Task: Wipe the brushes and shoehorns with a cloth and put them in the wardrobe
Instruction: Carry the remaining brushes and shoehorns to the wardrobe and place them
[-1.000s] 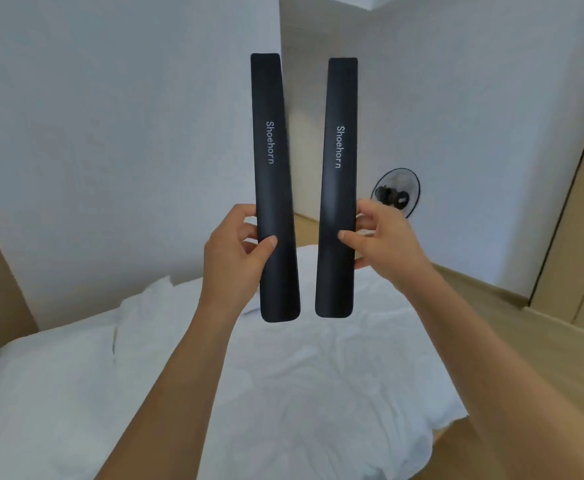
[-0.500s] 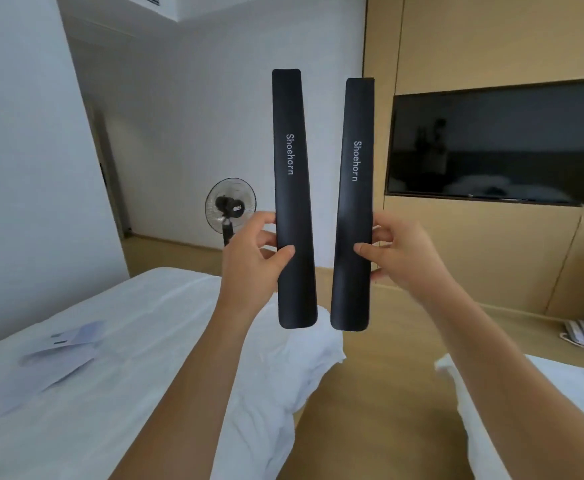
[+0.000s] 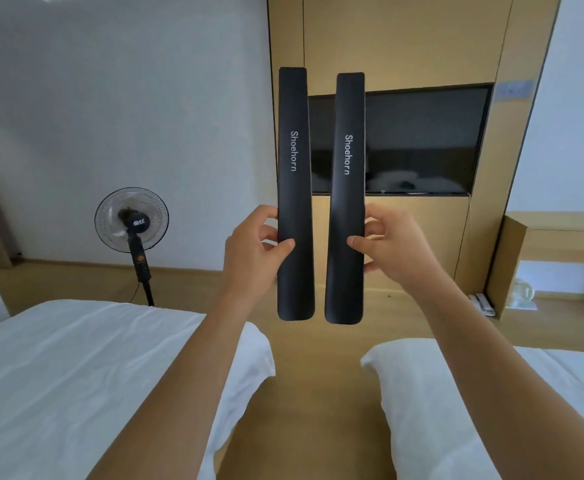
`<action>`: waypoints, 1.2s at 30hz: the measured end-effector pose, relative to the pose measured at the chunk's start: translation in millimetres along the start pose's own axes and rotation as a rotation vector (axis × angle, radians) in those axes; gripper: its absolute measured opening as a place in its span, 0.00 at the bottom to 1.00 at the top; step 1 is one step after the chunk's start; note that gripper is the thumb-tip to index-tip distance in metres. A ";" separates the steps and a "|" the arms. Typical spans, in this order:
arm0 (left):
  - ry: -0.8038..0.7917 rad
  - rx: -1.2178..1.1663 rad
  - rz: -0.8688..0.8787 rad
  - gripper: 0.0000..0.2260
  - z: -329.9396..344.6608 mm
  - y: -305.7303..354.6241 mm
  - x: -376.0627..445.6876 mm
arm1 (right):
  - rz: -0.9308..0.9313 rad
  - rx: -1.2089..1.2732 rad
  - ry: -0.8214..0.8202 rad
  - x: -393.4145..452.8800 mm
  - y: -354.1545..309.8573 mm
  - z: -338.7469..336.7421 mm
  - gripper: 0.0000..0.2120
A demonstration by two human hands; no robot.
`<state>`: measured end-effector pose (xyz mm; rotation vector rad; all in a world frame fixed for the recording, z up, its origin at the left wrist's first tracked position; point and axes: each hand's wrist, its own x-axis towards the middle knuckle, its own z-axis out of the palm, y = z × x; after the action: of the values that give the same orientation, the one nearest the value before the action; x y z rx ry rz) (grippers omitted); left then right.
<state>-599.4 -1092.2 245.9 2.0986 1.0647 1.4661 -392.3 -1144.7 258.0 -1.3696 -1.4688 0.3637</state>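
Two long black shoehorns with white "Shoehorn" lettering stand upright side by side in front of me, a small gap between them. My left hand (image 3: 254, 252) grips the left shoehorn (image 3: 294, 161) near its lower third, thumb across the front. My right hand (image 3: 392, 249) grips the right shoehorn (image 3: 348, 157) at about the same height. Both wide rounded ends point down. No cloth, brush or wardrobe interior shows.
A white bed (image 3: 58, 375) lies at lower left and another white bed (image 3: 560, 393) at lower right, with a strip of wooden floor (image 3: 318, 393) between. A standing fan (image 3: 131, 220) is at the left wall. A dark TV (image 3: 422, 140) hangs on wood panelling ahead; a shelf unit (image 3: 560, 244) stands right.
My view has swung to the right: from the bed and white wall, past the fan, to the TV wall. Both hands keep the shoehorns upright in the same grip.
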 end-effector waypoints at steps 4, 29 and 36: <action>-0.025 -0.037 0.044 0.15 41.0 -9.9 33.9 | 0.008 -0.040 0.051 21.8 26.6 -21.8 0.14; -0.125 -0.259 0.151 0.17 213.5 -238.6 358.9 | 0.110 -0.119 0.169 365.9 211.0 44.5 0.14; -0.102 -0.191 0.067 0.15 272.8 -302.0 431.2 | 0.094 -0.078 0.133 470.0 287.3 57.1 0.13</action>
<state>-387.3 -539.5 211.7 2.0660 0.7907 1.4141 -188.4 -630.6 229.3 -1.4998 -1.3243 0.2711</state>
